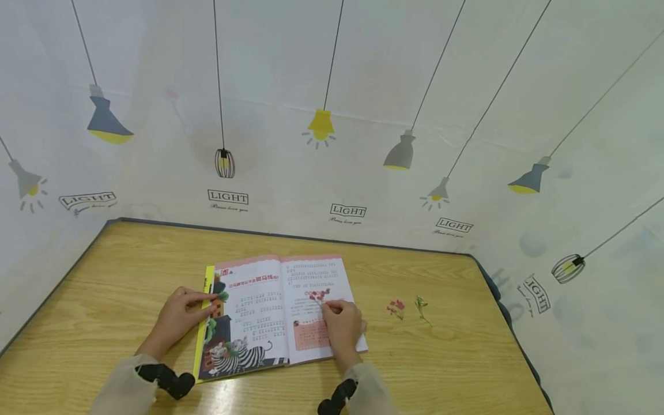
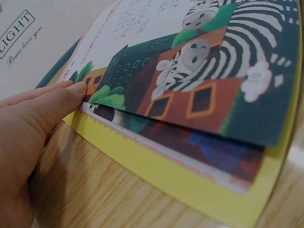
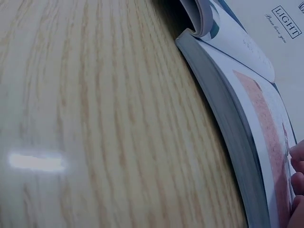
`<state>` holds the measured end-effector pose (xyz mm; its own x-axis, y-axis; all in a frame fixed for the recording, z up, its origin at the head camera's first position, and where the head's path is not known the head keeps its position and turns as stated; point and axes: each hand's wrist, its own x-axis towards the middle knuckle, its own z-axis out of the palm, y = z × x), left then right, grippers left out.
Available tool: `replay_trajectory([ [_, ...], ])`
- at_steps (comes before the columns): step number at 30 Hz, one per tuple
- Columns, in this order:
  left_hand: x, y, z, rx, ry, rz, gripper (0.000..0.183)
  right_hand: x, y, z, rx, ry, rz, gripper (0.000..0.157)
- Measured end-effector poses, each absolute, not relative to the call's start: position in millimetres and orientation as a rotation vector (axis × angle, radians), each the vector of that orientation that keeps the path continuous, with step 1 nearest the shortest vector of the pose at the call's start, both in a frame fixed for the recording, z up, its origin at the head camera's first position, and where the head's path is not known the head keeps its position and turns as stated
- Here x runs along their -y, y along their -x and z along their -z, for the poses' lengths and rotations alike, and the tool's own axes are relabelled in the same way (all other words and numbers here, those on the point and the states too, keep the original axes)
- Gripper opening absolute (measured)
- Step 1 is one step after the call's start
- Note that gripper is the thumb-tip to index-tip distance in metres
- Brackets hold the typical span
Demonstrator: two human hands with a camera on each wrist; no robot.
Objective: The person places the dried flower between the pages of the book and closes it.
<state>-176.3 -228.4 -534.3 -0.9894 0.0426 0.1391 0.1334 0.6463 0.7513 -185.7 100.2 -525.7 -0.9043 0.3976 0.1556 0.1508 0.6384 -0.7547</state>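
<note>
An open book [image 1: 259, 323] with zebra pictures lies on the table. My left hand [image 1: 181, 314] rests at its left edge, thumb and straight forefinger pressing on the illustrated page [image 2: 190, 76]. Over the right-hand page, my right hand [image 1: 342, 325] pinches the thin stem of a small pink flower sprig [image 1: 319, 295], whose blossoms overlap the printed text. In the right wrist view, only the fingertips [image 3: 297, 166] show at the frame's edge, beside the page's pink text box [image 3: 263, 114].
To the right of the book, another pink flower sprig [image 1: 396, 308] and a green sprig [image 1: 422, 308] lie on the wooden table [image 1: 446, 363]. A white sheet [image 1: 280, 69] printed with hanging lamps stands behind the table and along its sides.
</note>
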Motion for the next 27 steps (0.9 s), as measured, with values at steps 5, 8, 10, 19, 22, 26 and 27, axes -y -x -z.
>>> replay_trajectory([
  [5,228.7,176.6,534.8,2.751,0.130,1.284,0.033,-107.3,187.3,521.9,2.565,0.458,-1.175,0.006],
  [8,228.7,176.5,534.7,2.750,0.126,1.289,0.033,-113.7,188.6,518.5,2.574,0.460,-1.241,0.006],
  [10,228.6,176.5,534.6,2.747,0.128,1.289,0.032,-118.5,189.4,515.7,2.576,0.441,-1.302,0.007],
  [19,228.0,175.6,533.7,2.763,0.123,1.291,0.034,-147.5,191.0,516.1,2.619,0.372,-1.446,0.012],
  [22,228.0,175.8,533.1,2.767,0.130,1.299,0.034,-155.8,191.7,518.6,2.622,0.361,-1.452,0.012],
  [26,228.2,176.1,533.0,2.765,0.132,1.299,0.034,-162.7,193.6,519.8,2.637,0.361,-1.434,0.013],
  [27,228.2,176.1,533.1,2.764,0.132,1.298,0.034,-163.7,193.9,519.7,2.643,0.366,-1.433,0.013],
])
